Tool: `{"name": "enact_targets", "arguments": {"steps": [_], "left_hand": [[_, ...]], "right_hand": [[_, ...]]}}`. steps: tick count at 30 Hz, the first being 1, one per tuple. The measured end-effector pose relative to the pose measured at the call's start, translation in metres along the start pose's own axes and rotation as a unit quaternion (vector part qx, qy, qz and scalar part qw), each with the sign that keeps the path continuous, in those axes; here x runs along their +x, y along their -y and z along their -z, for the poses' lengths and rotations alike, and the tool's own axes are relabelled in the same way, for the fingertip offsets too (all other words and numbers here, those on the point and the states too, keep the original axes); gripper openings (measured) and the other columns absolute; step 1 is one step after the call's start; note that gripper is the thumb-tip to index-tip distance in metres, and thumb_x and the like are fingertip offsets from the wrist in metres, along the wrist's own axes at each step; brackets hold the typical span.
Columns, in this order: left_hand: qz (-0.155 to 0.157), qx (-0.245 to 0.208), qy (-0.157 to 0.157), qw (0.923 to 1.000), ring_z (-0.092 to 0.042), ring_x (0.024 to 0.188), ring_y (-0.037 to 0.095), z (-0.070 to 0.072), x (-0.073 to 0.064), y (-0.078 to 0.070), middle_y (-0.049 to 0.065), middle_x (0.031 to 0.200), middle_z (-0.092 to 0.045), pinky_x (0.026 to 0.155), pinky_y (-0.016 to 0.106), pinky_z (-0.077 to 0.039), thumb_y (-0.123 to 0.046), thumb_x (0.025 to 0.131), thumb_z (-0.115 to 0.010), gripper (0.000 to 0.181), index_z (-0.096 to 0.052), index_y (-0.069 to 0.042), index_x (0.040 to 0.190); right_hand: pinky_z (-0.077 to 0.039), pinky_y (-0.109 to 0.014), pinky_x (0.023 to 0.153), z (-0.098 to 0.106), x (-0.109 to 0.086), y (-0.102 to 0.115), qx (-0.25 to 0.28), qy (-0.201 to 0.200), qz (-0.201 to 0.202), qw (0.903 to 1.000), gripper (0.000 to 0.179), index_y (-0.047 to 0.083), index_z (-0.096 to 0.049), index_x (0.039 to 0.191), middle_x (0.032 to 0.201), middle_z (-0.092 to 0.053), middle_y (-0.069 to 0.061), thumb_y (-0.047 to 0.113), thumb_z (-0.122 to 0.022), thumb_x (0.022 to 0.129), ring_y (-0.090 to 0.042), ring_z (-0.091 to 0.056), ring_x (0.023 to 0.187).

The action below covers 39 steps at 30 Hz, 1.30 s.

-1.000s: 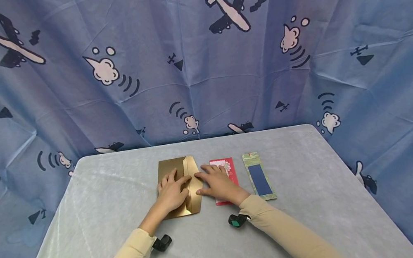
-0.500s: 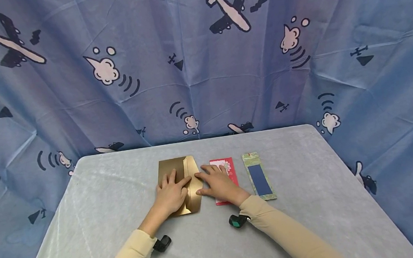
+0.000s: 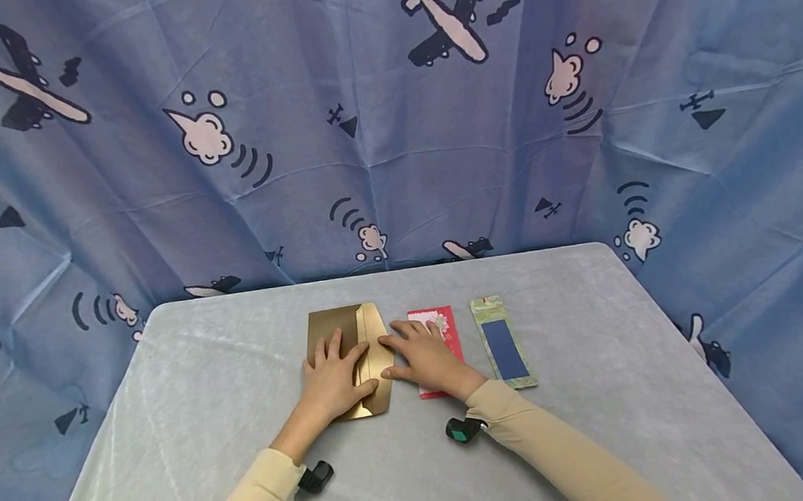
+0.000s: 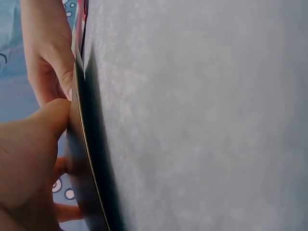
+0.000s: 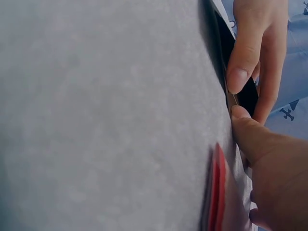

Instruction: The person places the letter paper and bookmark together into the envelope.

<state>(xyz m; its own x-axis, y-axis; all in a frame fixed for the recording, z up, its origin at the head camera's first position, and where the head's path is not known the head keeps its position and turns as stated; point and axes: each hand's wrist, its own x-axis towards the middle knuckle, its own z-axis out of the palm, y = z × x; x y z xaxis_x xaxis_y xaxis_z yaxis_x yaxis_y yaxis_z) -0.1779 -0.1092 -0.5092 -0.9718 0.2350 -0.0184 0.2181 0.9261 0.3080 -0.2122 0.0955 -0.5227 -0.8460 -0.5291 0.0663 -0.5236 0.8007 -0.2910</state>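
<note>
A gold envelope (image 3: 381, 398) lies on the table with its pointed flap spread to the right. My left hand (image 3: 330, 381) rests on it, fingers spread, the thumb stretched toward the flap fold; the left wrist view shows that thumb on the envelope (image 4: 86, 159). My right hand (image 3: 428, 357) touches the flap's right edge with its fingertips, and its palm is over a red and white card (image 3: 446, 323) with a flower print. In the right wrist view the two thumbs come close together at the envelope's edge, and the red card (image 5: 219, 192) lies under my right hand.
A narrow green card with a dark blue panel (image 3: 505, 349) lies right of the red card. Grey-white cloth covers the table (image 3: 237, 355). Behind its far edge hangs a blue curtain (image 3: 393, 162) printed with aeroplanes. Small black cameras sit at both wrists.
My left hand has shifted slightly over the envelope, and its thumb has stretched out to the right toward the flap. The envelope's lower left has moved a little. My right hand stays put.
</note>
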Motion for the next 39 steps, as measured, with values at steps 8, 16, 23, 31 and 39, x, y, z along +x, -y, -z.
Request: {"name": "enact_targets", "arguments": {"steps": [8,16,23,31,39], "left_hand": [[-0.001,-0.002,-0.025,0.9997,-0.03,0.143,0.053,-0.003,0.0,0.0,0.025,0.158,-0.031,0.1,0.076,-0.033,-0.053,0.082,-0.074,0.068,-0.055,-0.025,0.142],[0.02,0.0,-0.021,0.9996,-0.031,0.138,0.061,0.001,-0.003,-0.005,0.031,0.157,-0.028,0.091,0.075,-0.042,-0.051,0.082,-0.076,0.071,-0.053,-0.025,0.143],[0.028,0.001,-0.001,0.9996,-0.038,0.13,0.064,0.011,-0.005,-0.009,0.035,0.155,-0.028,0.085,0.072,-0.047,-0.053,0.073,-0.082,0.084,-0.049,-0.024,0.145],[0.036,0.009,0.01,0.9993,-0.038,0.13,0.064,0.012,-0.005,-0.008,0.035,0.157,-0.026,0.083,0.068,-0.051,-0.055,0.074,-0.081,0.086,-0.048,-0.023,0.147],[0.034,0.009,0.004,0.9994,-0.039,0.13,0.064,0.012,-0.006,-0.01,0.035,0.156,-0.027,0.082,0.065,-0.053,-0.054,0.073,-0.082,0.087,-0.049,-0.022,0.147]], "right_hand": [[-0.027,-0.066,0.113,-0.001,0.0,0.0,-0.003,-0.005,0.0,1.0,0.064,0.023,-0.055,0.142,0.152,-0.045,-0.012,0.056,-0.064,0.089,-0.034,-0.04,0.142],[-0.025,-0.067,0.114,0.0,-0.001,0.001,0.005,-0.002,-0.005,1.0,0.065,0.023,-0.055,0.142,0.152,-0.046,-0.012,0.057,-0.065,0.088,-0.035,-0.04,0.142],[-0.025,-0.067,0.113,-0.001,-0.002,0.0,0.001,-0.007,-0.006,1.0,0.064,0.023,-0.055,0.142,0.152,-0.046,-0.012,0.057,-0.065,0.088,-0.035,-0.04,0.142],[-0.027,-0.068,0.112,0.003,0.0,0.005,-0.001,-0.008,0.003,1.0,0.064,0.02,-0.055,0.141,0.15,-0.048,-0.014,0.055,-0.066,0.088,-0.036,-0.043,0.14],[-0.029,-0.064,0.112,0.008,-0.001,0.009,-0.003,-0.002,-0.004,1.0,0.065,0.018,-0.055,0.141,0.148,-0.05,-0.015,0.053,-0.067,0.088,-0.036,-0.044,0.139]]}}
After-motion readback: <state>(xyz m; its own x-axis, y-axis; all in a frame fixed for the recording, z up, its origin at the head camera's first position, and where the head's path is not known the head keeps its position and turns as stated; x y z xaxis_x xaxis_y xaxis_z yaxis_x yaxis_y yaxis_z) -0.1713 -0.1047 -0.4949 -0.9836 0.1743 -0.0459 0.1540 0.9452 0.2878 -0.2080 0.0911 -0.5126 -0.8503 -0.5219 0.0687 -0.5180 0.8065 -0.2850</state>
